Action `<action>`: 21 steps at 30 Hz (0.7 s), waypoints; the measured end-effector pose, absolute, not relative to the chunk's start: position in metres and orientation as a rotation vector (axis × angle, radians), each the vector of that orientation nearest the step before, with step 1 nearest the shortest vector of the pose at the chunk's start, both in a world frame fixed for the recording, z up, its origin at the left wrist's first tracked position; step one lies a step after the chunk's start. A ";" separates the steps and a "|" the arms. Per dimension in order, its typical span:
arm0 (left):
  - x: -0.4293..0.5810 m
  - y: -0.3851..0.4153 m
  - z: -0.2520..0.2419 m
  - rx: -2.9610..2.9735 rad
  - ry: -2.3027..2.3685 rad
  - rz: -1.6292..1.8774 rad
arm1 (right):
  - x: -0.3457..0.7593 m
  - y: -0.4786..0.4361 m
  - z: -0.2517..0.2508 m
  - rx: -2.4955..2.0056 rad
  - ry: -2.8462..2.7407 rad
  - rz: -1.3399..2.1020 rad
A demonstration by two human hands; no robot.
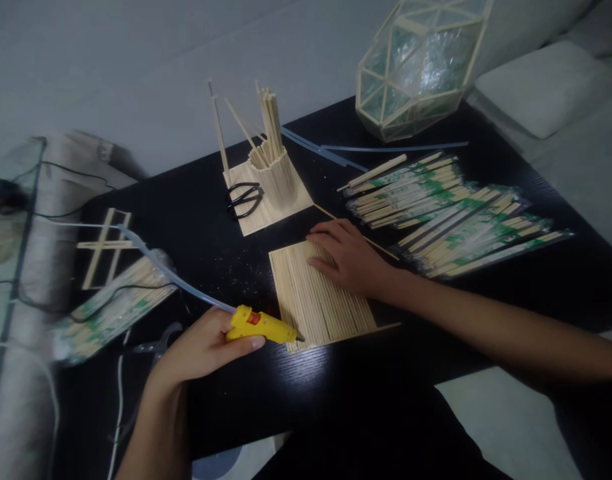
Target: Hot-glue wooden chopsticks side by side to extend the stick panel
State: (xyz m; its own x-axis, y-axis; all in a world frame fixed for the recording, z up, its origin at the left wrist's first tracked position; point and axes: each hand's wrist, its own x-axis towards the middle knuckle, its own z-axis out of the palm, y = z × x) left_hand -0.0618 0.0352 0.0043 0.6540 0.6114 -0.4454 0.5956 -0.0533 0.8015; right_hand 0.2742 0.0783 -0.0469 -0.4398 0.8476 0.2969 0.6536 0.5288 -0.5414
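Note:
My left hand is closed around a yellow hot glue gun with a long translucent glue stick running out of its back. The gun's dark nozzle points at the near left corner of a flat panel of wooden sticks laid side by side. A thin stick runs along the panel's near edge and sticks out past it at the right. On the panel's far right part rests my right hand, palm down with fingers stretched out. Whether the nozzle touches the wood I cannot tell.
Behind the panel, a stick-built cup full of sticks stands on a stick base, beside black-handled scissors. Wrapped chopsticks lie at the right, another pack at the left. A faceted lantern-like frame stands behind. Cables trail at the left.

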 end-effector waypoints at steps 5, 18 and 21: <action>-0.058 0.036 0.009 1.726 0.975 -0.033 | 0.275 0.078 -0.045 -1.220 -2.227 0.506; -0.063 0.036 0.004 1.641 0.964 -0.011 | 0.274 0.078 -0.047 -1.207 -2.230 0.472; -0.061 0.037 0.005 1.626 0.964 -0.027 | 0.274 0.078 -0.047 -1.206 -2.223 0.479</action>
